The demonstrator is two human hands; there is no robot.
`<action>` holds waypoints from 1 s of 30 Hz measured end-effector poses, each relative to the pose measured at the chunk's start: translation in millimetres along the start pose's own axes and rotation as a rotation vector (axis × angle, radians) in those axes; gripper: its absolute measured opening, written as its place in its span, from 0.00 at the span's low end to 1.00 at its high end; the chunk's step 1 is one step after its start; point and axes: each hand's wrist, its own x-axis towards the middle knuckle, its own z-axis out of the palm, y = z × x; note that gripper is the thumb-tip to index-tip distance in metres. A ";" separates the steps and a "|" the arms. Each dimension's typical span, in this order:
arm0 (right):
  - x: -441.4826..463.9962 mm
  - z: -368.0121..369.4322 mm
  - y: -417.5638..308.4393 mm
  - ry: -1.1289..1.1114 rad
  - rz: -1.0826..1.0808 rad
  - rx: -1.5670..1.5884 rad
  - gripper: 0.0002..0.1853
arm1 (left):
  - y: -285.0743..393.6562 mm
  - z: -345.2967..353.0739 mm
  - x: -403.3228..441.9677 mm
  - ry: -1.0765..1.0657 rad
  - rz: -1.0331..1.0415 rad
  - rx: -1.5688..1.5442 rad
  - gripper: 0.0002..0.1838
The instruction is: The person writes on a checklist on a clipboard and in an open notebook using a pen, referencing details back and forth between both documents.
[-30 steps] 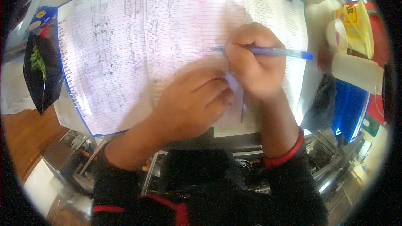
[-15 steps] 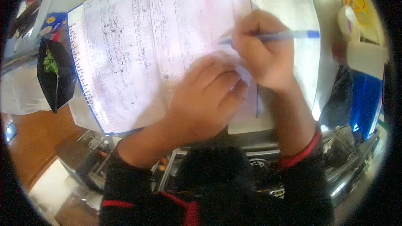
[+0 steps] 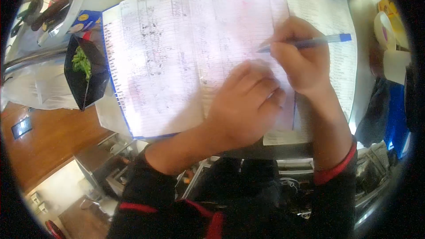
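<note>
An open ruled book (image 3: 159,62) with handwritten columns lies in front of me, its pages bright with glare. My right hand (image 3: 303,55) is closed round a blue-capped pen (image 3: 327,40), whose tip points left at the right-hand page. Beside it, lower and to the left, my left hand (image 3: 248,104) rests on the same page with its fingers curled together; whether anything is under them is hidden. To the right of the book, partly beneath my right forearm, is a clipboard with a printed sheet (image 3: 341,71).
A black container (image 3: 95,73) with green leaves stands left of the book, near clear plastic (image 3: 40,89). On the right are a white cup (image 3: 384,31), a yellow packet (image 3: 396,17) and a blue binder (image 3: 397,117). Metal racks show below the counter edge.
The whole view has shifted, so the book, container and both hands appear farther right. The pen is still in my right hand, and my left hand still rests on the page.
</note>
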 end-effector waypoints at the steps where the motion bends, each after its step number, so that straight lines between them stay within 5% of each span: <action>1: 1.0 0.0 -0.9 -0.005 -0.014 -0.055 0.04 | -0.9 0.8 -1.0 0.001 0.011 -0.010 0.18; 19: -5.8 -5.5 -6.8 -0.001 0.140 0.096 0.04 | 6.1 -4.2 3.4 -0.042 -0.048 -0.141 0.15; 30: 1.8 -1.4 2.2 -0.033 -0.027 0.100 0.04 | 1.0 -5.7 2.4 -0.040 0.026 -0.057 0.19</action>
